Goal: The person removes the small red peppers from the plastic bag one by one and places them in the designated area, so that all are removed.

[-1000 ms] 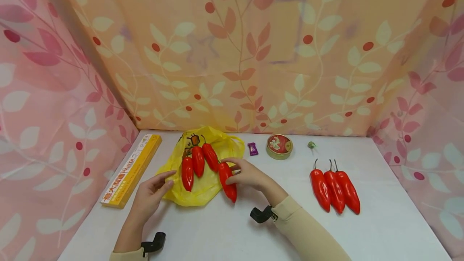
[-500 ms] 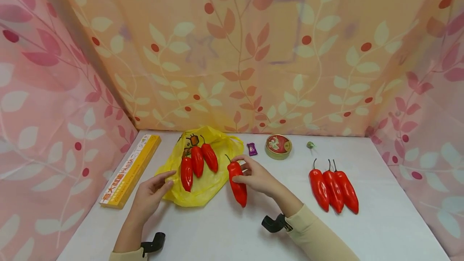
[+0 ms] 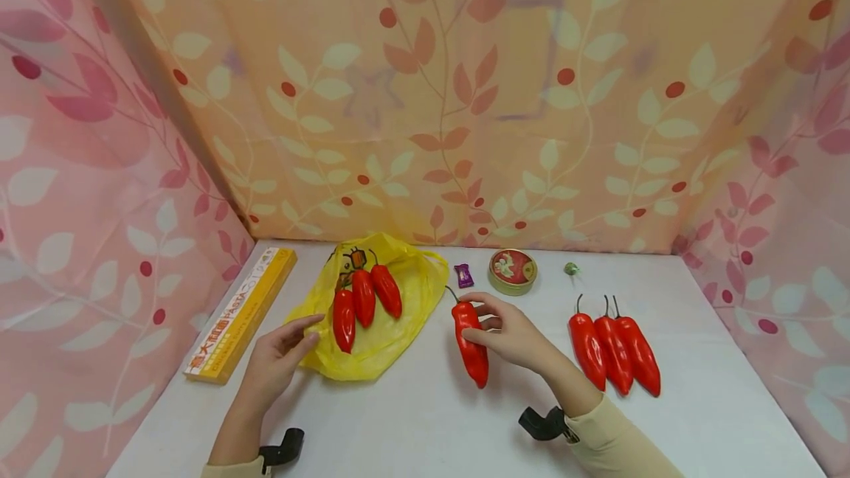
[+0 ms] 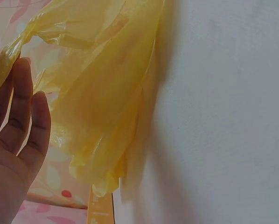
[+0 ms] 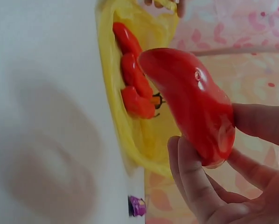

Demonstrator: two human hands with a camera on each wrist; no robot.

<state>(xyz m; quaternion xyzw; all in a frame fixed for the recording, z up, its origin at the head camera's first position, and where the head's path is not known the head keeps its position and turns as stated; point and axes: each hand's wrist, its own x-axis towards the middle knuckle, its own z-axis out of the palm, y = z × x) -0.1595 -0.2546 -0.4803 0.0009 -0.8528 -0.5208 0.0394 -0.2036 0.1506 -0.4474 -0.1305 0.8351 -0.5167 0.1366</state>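
Right hand [image 3: 514,334]: grips a red pepper [image 3: 470,343], centre of the head view, lifted above the white table [image 3: 425,419].
Right wrist view: thumb and fingers [image 5: 191,179] curl round the pepper's thick end; its tip points toward the bag.
Left hand [image 3: 275,360]: fingers straight and relaxed, lower left, touching the edge of the yellow plastic bag [image 3: 392,330].
Left wrist view: bag's folds and bare fingers only; peppers hidden.
Bag contents: three red peppers [image 3: 364,297].
Right side: row of three peppers [image 3: 614,345] on the table.
Rear: round tin [image 3: 512,271], purple candy [image 3: 463,275], green candy [image 3: 569,268].
Left edge: yellow box [image 3: 242,312].
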